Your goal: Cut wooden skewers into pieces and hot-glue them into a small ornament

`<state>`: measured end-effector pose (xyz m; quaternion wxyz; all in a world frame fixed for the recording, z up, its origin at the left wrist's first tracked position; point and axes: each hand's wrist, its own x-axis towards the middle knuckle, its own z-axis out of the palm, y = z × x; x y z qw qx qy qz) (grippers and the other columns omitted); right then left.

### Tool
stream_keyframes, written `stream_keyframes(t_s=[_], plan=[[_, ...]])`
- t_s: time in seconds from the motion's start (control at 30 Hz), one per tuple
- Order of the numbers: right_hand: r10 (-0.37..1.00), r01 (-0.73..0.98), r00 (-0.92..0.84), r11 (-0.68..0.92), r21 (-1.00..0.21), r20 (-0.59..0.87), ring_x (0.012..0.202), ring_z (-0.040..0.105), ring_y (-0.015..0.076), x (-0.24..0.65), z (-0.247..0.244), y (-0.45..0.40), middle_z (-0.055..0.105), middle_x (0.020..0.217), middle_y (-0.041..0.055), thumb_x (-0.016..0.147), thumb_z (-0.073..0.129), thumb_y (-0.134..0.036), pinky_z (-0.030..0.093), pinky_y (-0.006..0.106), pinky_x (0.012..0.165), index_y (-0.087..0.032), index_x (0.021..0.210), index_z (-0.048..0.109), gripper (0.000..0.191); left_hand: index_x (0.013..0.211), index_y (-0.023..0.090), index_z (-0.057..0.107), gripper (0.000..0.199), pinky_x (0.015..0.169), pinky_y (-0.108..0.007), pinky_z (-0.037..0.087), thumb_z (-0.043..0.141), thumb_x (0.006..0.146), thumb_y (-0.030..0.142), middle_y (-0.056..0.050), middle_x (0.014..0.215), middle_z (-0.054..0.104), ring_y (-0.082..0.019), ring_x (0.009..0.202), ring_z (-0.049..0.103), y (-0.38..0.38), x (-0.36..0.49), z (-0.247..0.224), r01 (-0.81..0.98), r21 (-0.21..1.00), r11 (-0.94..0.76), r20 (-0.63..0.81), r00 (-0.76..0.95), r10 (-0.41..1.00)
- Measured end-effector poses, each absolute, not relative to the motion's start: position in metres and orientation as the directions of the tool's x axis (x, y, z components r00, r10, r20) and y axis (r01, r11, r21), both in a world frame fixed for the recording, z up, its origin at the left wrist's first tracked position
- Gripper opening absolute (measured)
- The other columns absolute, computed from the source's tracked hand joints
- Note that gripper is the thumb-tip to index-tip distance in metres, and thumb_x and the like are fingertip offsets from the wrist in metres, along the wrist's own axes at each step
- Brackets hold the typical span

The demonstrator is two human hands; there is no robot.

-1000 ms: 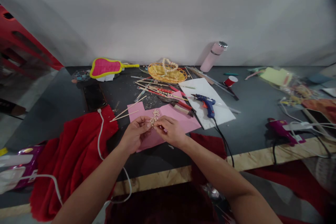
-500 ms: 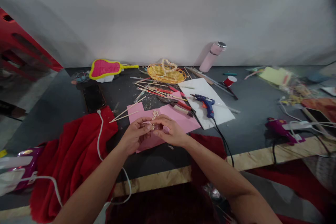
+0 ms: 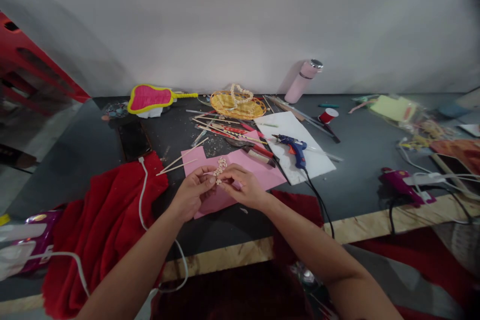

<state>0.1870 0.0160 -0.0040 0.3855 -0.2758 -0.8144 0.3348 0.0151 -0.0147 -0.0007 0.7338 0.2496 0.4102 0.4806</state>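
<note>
The left hand [image 3: 191, 194] is being pinched at pale beads [image 3: 221, 163] over the pink paper [image 3: 212, 203], near centre; the right hand [image 3: 245, 187] is being curled alongside, its grip unclear. Seemingly light, hard and easily scattered, beads are calling to be held side-on, by fingertips.

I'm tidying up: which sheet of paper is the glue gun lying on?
The white sheet; the blue glue gun lies on it, while the left hand and right hand are over the pink paper.

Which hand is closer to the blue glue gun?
Right. The right hand is over the pink paper, left of the glue gun; the left hand is farther left.
</note>
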Motion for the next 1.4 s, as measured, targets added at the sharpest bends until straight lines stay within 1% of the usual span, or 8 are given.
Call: stream_keyframes(t_s=[0.1,0.27,0.53,0.63,0.8,0.9,1.1,1.4], plan=[[0.718,0.206,-0.532,0.624,-0.753,0.449,0.078,0.055,0.0139,0.1870,-0.0058,0.0166,0.057,0.088,0.0061,0.084,0.055,-0.021,0.049,0.028,0.071,-0.019,0.096,0.059,0.013,0.101,0.016,0.055,0.039,0.058,-0.017,0.045,0.073,0.067,0.020,0.001,0.070,0.061,-0.006,0.057,0.055,-0.0148,0.0149,-0.0006,-0.501,0.766,0.403,-0.354,0.194,0.915],[0.720,0.228,-0.526,0.632,-0.741,0.452,0.078,0.055,0.0146,0.1867,-0.0086,0.0169,0.057,0.088,0.0063,0.084,0.054,-0.022,0.050,0.028,0.071,-0.019,0.096,0.059,0.013,0.101,0.016,0.055,0.042,0.057,-0.016,0.044,0.075,0.064,0.015,0.002,0.069,0.061,-0.006,0.057,0.055,-0.0136,0.0146,-0.0012,-0.487,0.776,0.401,-0.346,0.204,0.916],[0.703,0.221,-0.546,0.646,-0.731,0.456,0.081,0.056,0.0155,0.1891,-0.0082,0.0175,0.058,0.092,0.0072,0.083,0.056,-0.023,0.050,0.029,0.073,-0.020,0.102,0.058,0.019,0.102,0.016,0.054,0.043,0.055,-0.016,0.043,0.074,0.065,0.016,0.002,0.067,0.061,-0.006,0.056,0.055,-0.0137,0.0142,-0.0023,-0.478,0.789,0.387,-0.339,0.188,0.922],[0.697,0.207,-0.545,0.650,-0.731,0.466,0.085,0.056,0.0157,0.1892,-0.0085,0.0176,0.058,0.092,0.0071,0.084,0.053,-0.020,0.049,0.030,0.075,-0.019,0.101,0.058,0.017,0.103,0.016,0.054,0.043,0.055,-0.016,0.043,0.074,0.065,0.015,0.003,0.066,0.061,-0.006,0.055,0.055,-0.0139,0.0140,-0.0021,-0.478,0.782,0.399,-0.346,0.198,0.917],[0.703,0.197,-0.533,0.644,-0.740,0.470,0.080,0.056,0.0141,0.1889,-0.0085,0.0183,0.057,0.088,0.0060,0.084,0.053,-0.019,0.049,0.027,0.072,-0.019,0.097,0.059,0.014,0.102,0.015,0.055,0.041,0.058,-0.018,0.045,0.074,0.065,0.017,0.001,0.071,0.062,-0.007,0.059,0.057,-0.0147,0.0143,0.0004,-0.501,0.766,0.402,-0.357,0.187,0.915],[0.704,0.197,-0.531,0.644,-0.739,0.472,0.079,0.055,0.0138,0.1895,-0.0081,0.0183,0.057,0.088,0.0058,0.084,0.053,-0.019,0.049,0.027,0.071,-0.019,0.096,0.058,0.013,0.102,0.016,0.055,0.042,0.060,-0.019,0.045,0.074,0.064,0.015,0.000,0.074,0.063,-0.007,0.061,0.058,-0.0145,0.0141,0.0002,-0.512,0.761,0.400,-0.346,0.201,0.916],[0.723,0.187,-0.500,0.627,-0.756,0.476,0.084,0.056,0.0155,0.1891,-0.0058,0.0163,0.059,0.088,0.0052,0.086,0.052,-0.022,0.048,0.030,0.076,-0.020,0.097,0.057,0.012,0.101,0.018,0.056,0.043,0.058,-0.018,0.043,0.075,0.062,0.013,0.002,0.071,0.062,-0.007,0.058,0.056,-0.0142,0.0150,-0.0026,-0.483,0.793,0.371,-0.297,0.225,0.928],[0.728,0.163,-0.517,0.601,-0.783,0.451,0.080,0.057,0.0149,0.1889,-0.0059,0.0157,0.059,0.089,0.0058,0.086,0.052,-0.024,0.048,0.029,0.073,-0.019,0.098,0.056,0.013,0.102,0.018,0.056,0.042,0.061,-0.019,0.043,0.074,0.064,0.015,0.002,0.067,0.060,-0.007,0.059,0.055,-0.0153,0.0151,-0.0039,-0.456,0.829,0.323,-0.245,0.222,0.944]])
